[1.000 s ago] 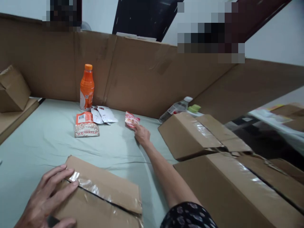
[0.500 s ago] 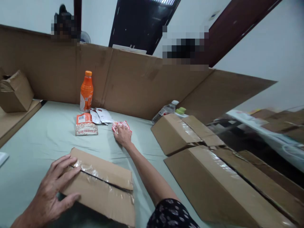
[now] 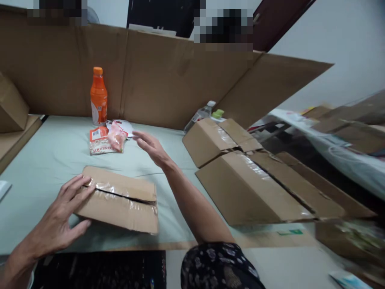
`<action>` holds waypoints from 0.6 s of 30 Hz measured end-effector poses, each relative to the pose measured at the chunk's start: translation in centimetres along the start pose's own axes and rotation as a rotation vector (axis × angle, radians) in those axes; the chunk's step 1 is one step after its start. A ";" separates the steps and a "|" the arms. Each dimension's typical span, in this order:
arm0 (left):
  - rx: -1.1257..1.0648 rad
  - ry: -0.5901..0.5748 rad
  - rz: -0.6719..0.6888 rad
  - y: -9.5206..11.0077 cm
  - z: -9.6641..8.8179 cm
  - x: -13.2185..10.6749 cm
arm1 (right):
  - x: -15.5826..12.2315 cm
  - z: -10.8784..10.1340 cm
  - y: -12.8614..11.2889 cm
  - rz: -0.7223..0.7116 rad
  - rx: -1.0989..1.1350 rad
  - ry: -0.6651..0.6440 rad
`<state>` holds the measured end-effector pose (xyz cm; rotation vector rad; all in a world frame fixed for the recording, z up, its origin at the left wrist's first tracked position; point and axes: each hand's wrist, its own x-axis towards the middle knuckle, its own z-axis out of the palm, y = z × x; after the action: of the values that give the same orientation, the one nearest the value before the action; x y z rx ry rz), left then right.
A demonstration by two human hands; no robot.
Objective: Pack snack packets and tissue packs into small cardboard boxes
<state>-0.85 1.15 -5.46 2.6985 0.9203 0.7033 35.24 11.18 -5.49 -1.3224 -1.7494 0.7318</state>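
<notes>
My left hand (image 3: 61,214) rests with spread fingers on the left end of a small cardboard box (image 3: 120,206), whose taped top seam has a dark gap. Past the box, my right hand (image 3: 152,149) is in the air with fingers stretched out, holding nothing. Just left of its fingertips lies a pink and white crinkled packet (image 3: 116,137). That packet leans over an orange and white snack bag (image 3: 98,141) printed "SQUIRRELS" and partly covers white sachets (image 3: 126,127). Behind them stands an orange drink bottle (image 3: 98,98) with an orange cap.
A tall cardboard panel (image 3: 162,80) lines the far edge. To the right sit cardboard boxes (image 3: 240,192), with a clear bottle (image 3: 200,115) and a green-capped container (image 3: 217,114) behind. Another box (image 3: 12,104) stands at the left. Two people are beyond the panel.
My right hand has let go of the pink packet, which now lies further left over the snack bag and sachets. My left hand stays on the box. The view has tilted down.
</notes>
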 end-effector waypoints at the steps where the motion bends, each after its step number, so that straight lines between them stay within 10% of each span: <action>1: 0.001 0.004 -0.002 0.0 0.0 -0.1 | -2.1 -0.1 -0.5 -0.039 0.120 -0.078; 5: 0.021 0.011 0.013 -0.5 0.3 0.0 | -11.6 -0.5 -2.2 -0.166 0.231 -0.305; 9: 0.057 0.032 0.087 -1.0 0.8 1.8 | -17.7 -0.2 -3.6 -0.316 -0.048 -0.265; 18: 0.074 0.047 0.177 -0.3 1.9 5.1 | -17.0 -2.5 -2.2 -0.300 -0.467 -0.212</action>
<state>3.42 4.46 -5.28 2.8666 0.7369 0.7852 38.46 -5.78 -6.78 -1.2635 -2.3274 0.3098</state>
